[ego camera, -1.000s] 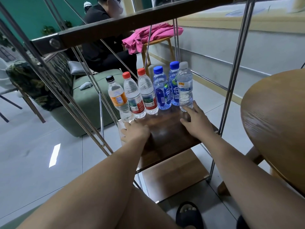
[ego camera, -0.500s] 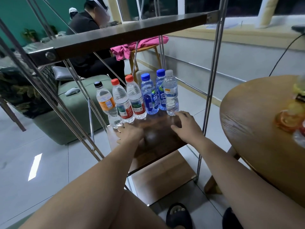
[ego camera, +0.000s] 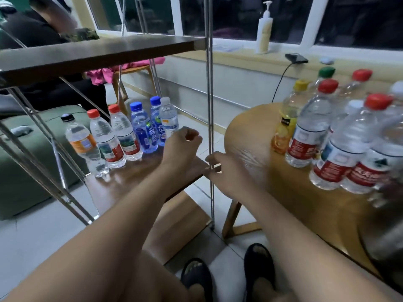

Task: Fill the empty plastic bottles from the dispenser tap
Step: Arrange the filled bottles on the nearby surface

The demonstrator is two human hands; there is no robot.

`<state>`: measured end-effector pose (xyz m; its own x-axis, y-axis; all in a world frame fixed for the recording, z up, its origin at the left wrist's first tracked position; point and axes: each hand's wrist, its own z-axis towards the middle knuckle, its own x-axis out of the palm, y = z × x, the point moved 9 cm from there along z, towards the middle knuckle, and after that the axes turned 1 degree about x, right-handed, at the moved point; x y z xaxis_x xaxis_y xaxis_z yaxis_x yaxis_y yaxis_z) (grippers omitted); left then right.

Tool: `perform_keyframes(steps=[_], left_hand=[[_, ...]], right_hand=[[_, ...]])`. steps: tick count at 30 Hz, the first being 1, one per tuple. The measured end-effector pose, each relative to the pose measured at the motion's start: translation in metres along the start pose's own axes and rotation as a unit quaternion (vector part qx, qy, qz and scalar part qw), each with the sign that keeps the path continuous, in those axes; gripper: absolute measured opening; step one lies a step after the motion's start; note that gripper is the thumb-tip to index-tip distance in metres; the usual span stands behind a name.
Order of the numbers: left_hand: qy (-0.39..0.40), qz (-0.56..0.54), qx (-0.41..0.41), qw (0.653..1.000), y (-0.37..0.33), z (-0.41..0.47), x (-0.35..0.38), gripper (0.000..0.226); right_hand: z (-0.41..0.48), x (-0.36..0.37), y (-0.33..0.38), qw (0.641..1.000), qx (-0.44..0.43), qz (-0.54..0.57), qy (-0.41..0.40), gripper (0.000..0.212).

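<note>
At the middle left of the frame, six capped bottles (ego camera: 122, 136) are standing in a row on a wooden shelf (ego camera: 130, 179). The left hand (ego camera: 181, 147) is hovering just right of them, its fingers loosely curled and holding nothing. The right hand (ego camera: 222, 171) is touching the metal post (ego camera: 209, 105) at the centre; whether it is gripping is unclear. At the right, more bottles (ego camera: 340, 144) are crowding a round table (ego camera: 272, 184).

L hand (ego camera: 182, 147) raised, fingers (ego camera: 193, 136) loosely curled, empty; R hand (ego camera: 226, 174) lower, relaxed, blurred.
</note>
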<state>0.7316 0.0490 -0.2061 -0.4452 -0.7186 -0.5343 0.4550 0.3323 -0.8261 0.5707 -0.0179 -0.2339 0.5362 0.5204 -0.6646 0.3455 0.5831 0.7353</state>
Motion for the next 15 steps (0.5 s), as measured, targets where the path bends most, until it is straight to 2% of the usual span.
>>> perform_keyframes(steps=[3,5,7,12,15], left_hand=[[0.025,-0.023,0.049,0.998,-0.04,-0.005,0.033,0.005],[0.064,-0.033,0.076,0.995,-0.069,-0.014,0.053,0.011],[0.104,-0.063,0.099,0.988,-0.093,-0.023,0.075,0.022],[0.155,-0.046,0.166,0.973,-0.143,-0.045,0.127,0.037],[0.182,-0.049,0.18,0.965,-0.16,-0.06,0.153,0.05]], right_hand=[[-0.031,-0.05,-0.012,0.996,0.015,0.049,-0.072,0.022],[-0.053,-0.08,-0.02,0.988,0.032,0.085,-0.123,0.013],[-0.076,-0.11,-0.027,0.974,0.031,0.086,-0.209,0.011],[-0.14,-0.159,-0.042,0.896,0.022,0.066,-0.439,0.023],[-0.164,-0.171,-0.047,0.857,0.034,0.053,-0.511,0.042]])
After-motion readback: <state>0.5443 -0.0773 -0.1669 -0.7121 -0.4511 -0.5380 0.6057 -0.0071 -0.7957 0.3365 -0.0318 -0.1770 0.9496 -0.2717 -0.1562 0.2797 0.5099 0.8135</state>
